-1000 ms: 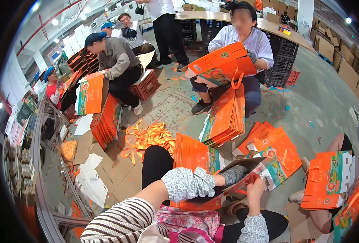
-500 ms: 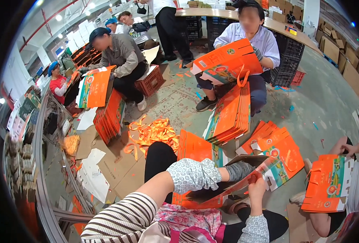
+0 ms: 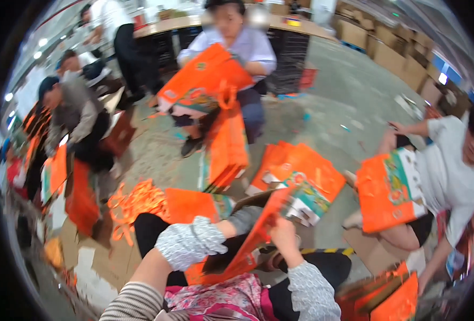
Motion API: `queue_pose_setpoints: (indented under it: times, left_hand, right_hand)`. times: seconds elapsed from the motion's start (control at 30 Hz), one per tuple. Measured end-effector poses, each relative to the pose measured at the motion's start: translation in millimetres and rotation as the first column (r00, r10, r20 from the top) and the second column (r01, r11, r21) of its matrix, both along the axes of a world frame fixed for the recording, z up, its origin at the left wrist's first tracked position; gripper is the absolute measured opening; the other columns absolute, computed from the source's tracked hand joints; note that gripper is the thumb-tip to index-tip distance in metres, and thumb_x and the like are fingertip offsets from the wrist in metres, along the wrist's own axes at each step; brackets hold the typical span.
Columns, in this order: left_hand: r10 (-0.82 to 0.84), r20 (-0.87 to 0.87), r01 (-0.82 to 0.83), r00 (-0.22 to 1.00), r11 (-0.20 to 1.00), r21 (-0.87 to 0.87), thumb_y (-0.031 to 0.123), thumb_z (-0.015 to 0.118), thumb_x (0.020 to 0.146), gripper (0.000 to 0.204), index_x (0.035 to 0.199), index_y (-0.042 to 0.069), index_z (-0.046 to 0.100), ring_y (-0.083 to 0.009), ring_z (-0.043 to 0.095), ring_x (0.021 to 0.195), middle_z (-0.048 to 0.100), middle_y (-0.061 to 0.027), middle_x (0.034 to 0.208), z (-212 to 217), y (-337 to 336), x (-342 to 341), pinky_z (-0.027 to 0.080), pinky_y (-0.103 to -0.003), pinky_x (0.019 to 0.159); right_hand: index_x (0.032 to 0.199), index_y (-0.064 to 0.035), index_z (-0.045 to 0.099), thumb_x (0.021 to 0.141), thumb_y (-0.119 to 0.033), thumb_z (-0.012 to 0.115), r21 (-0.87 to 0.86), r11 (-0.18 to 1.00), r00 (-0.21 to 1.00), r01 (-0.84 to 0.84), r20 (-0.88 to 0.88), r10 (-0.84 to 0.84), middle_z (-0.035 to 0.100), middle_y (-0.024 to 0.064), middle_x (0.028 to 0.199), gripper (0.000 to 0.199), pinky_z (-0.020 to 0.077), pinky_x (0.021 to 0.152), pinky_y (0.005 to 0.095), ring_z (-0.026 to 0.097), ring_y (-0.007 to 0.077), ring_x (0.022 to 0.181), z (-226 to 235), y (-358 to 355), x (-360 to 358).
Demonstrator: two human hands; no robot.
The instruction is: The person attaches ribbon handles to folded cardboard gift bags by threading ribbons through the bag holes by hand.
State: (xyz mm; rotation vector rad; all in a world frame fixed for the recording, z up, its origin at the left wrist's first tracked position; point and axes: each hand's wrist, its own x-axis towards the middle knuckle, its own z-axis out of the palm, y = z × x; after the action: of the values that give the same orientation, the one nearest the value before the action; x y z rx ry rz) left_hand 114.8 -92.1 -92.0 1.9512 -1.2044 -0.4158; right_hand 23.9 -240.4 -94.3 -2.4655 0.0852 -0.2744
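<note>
An orange printed carton point(image 3: 263, 227) with a brown inside lies opened across my lap. My left hand point(image 3: 245, 218), in a grey glove, reaches into the carton between its walls, and its fingers are hidden there. My bare right hand point(image 3: 284, 234) pinches the upper edge of the carton's right wall; motion blurs the fingertips. Patterned sleeve covers wrap both forearms. Just beyond the carton lies another flat orange carton point(image 3: 190, 204). To the right of that, several flat orange cartons point(image 3: 320, 174) are fanned out on the floor.
A heap of orange ribbons point(image 3: 140, 200) lies at the left on cardboard sheets. Ahead, a seated person point(image 3: 255, 51) holds a carton over an upright stack point(image 3: 229, 142). Another person point(image 3: 445, 166) sits at the right with a carton, reaching toward more cartons point(image 3: 397, 302). Others work at the left.
The view has swung to the right, so the surroundings shift left. The person at the right and cartons beside them show more fully. My hands stay at the same carton, whose right wall stands steeper.
</note>
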Motion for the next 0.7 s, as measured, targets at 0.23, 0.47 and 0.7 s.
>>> queue_pose_setpoints:
  times: [0.23,0.47,0.7]
  left_hand:
    - [0.028,0.11,-0.045,0.994,0.987,0.157,0.029,0.058,0.073,0.03,0.091,0.005,0.062,-0.034,0.061,0.076,0.063,-0.0194,0.081,-5,-11,5,0.048,-0.042,0.067]
    - [0.139,0.178,-0.165,0.974,0.977,0.137,0.03,0.056,0.075,0.028,0.088,0.007,0.064,-0.034,0.062,0.074,0.063,-0.0195,0.078,13,1,-8,0.048,-0.041,0.064]
    - [0.205,-0.16,-0.198,0.966,0.978,0.058,0.026,0.044,0.086,0.035,0.111,0.005,0.055,-0.0254,0.055,0.1,0.056,-0.0195,0.109,42,4,-16,0.041,-0.033,0.089]
  right_hand:
    - [0.094,-0.0072,0.056,0.072,-0.005,0.049,-0.009,0.995,0.986,0.094,-0.141,-0.095,0.06,0.0196,0.073,0.024,0.0458,0.063,0.048,0.059,0.039,0.073,15,2,0]
    - [0.083,-0.0052,0.053,0.073,-0.014,0.053,-0.015,0.993,0.993,0.114,-0.036,-0.115,0.06,0.0209,0.071,0.014,0.0453,0.064,0.0504,0.058,0.0401,0.073,10,3,-1]
    - [0.087,0.0014,0.055,0.076,-0.006,0.051,0.19,0.982,0.983,0.0,0.178,-0.034,0.058,0.0183,0.064,0.014,0.0449,0.058,0.0383,0.059,0.0313,0.061,-2,-8,-2]
